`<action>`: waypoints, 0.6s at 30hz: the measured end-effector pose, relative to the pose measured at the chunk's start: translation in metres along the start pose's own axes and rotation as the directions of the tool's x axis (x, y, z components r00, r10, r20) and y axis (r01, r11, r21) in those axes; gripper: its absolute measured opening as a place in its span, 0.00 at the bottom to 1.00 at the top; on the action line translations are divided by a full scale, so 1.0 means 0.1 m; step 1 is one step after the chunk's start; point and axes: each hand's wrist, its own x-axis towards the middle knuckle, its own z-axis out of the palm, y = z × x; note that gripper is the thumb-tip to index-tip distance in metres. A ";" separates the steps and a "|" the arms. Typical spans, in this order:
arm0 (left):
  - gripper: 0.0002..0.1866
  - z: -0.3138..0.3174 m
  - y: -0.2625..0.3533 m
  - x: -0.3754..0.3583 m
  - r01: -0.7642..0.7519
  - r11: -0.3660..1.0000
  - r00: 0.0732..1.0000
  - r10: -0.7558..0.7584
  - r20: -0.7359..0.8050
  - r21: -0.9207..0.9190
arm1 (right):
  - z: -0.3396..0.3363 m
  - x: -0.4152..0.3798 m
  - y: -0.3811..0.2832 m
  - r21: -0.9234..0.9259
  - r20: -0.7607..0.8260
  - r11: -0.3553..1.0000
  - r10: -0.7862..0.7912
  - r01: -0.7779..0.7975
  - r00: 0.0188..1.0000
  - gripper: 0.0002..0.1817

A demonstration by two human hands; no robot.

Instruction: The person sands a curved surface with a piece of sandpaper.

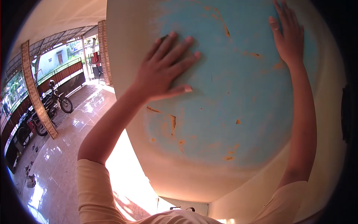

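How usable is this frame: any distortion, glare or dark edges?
Head view: strong fisheye bend, so the wall bulges and the pillar curves; black vignette at the corners. Sun glare burns out the floor below the left arm and gleams on the tiles. Both hands, left hand and right hand, lie flat on the wall, evenly lit and sharp.

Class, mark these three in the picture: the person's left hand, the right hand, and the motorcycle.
left hand point(164, 71), head view, back of the hand.
right hand point(289, 37), head view, back of the hand.
motorcycle point(56, 100), head view, its body.
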 end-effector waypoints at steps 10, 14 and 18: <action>0.39 0.06 -0.35 0.40 0.320 0.947 0.915 -0.301 -0.268 0.030 | 0.08 -0.05 0.12 0.016 0.000 1.000 -0.002 0.002 1.000 0.32; 0.38 0.18 0.43 -0.22 0.365 0.931 0.921 -0.364 -0.139 -0.024 | 0.11 -0.11 0.08 -0.046 0.029 0.999 -0.025 0.026 0.999 0.34; 0.43 0.12 -0.02 0.07 0.308 0.951 0.936 -0.310 -0.166 -0.035 | 0.12 -0.21 -0.07 -0.027 0.123 0.995 -0.090 0.094 0.988 0.40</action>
